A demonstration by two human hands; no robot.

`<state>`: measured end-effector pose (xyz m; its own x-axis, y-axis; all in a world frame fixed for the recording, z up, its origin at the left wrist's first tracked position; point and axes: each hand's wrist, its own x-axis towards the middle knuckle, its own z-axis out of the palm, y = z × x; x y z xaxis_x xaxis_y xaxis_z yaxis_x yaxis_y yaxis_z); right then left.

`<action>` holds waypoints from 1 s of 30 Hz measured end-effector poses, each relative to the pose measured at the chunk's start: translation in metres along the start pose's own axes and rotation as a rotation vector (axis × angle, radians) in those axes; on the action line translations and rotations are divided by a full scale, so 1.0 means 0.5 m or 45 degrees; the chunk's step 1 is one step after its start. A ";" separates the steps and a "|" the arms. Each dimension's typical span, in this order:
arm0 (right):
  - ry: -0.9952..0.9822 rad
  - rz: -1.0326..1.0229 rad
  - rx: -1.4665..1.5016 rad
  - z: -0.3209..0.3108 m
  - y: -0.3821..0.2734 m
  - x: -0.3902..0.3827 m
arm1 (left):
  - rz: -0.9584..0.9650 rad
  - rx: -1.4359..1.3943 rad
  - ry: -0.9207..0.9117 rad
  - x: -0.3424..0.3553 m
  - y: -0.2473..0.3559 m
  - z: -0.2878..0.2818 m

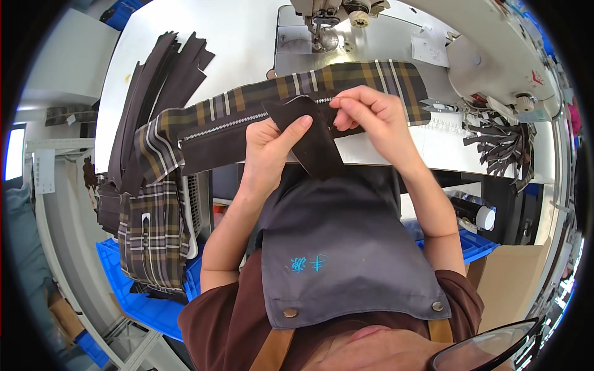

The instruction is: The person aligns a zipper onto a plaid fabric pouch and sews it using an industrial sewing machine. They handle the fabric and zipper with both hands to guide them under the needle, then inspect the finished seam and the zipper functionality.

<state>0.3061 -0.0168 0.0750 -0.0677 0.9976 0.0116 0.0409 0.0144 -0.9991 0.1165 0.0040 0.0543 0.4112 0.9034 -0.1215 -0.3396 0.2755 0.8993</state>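
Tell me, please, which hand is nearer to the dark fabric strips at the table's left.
Left. The left hand is to the right of the dark fabric strips, apart from them; the right hand is farther right of them.

A white table (238, 52) spreads beneath and beyond the fingers (365, 95). Well left of them glows a bright rectangle (13, 162), window or screen unclear; to their lower right stands a carton (510, 278).

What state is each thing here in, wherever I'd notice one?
Left hand: gripping the dark flap
Right hand: fingers pinched at the zipper; grip unclear
Dark flap: lying across the zipper
Zipper: seems closed where visible
Plaid strip: spread out, wavy
Bottle: capped
Sewing machine: can't tell whether on
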 end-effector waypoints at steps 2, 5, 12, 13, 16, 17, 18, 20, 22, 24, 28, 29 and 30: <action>-0.008 0.062 0.309 -0.020 0.009 0.000 | -0.048 0.046 0.003 0.001 0.006 -0.005; 0.131 -0.005 0.399 -0.042 0.019 0.001 | -0.079 0.051 0.015 0.000 0.011 -0.003; 0.144 -0.378 -0.553 0.032 -0.003 -0.017 | 0.117 0.240 0.000 -0.006 0.004 0.009; 0.136 -0.507 -0.795 0.038 0.000 -0.013 | 0.152 0.354 0.000 -0.010 0.002 0.009; 0.155 -0.308 -0.577 0.043 0.007 -0.009 | 0.204 0.524 0.000 -0.014 0.001 0.008; 0.118 -0.145 -0.366 0.037 0.004 -0.006 | 0.187 0.464 -0.002 -0.013 0.004 0.011; 0.081 0.018 -0.155 0.032 0.003 -0.005 | 0.169 0.403 -0.003 -0.012 0.006 0.011; 0.120 0.012 -0.088 0.028 0.003 -0.010 | 0.161 0.316 0.005 -0.009 0.004 0.009; 0.051 0.000 -0.224 0.025 0.000 -0.023 | 0.179 0.316 0.018 -0.009 -0.001 0.007; 0.067 -0.166 -0.520 0.035 0.002 -0.024 | 0.221 0.403 0.036 -0.010 -0.007 0.007; 0.185 -0.026 -0.139 0.027 0.020 -0.012 | 0.215 0.368 0.024 -0.014 -0.002 0.014; 0.164 -0.096 -0.247 0.029 0.016 -0.014 | 0.227 0.378 0.018 -0.012 -0.003 0.012; 0.144 -0.166 -0.355 0.033 0.007 -0.018 | 0.240 0.389 0.012 -0.011 -0.004 0.010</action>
<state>0.2902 -0.0268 0.0707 0.0201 0.9871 0.1588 0.3113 0.1448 -0.9392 0.1191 -0.0032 0.0553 0.3575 0.9322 0.0559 -0.1393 -0.0060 0.9902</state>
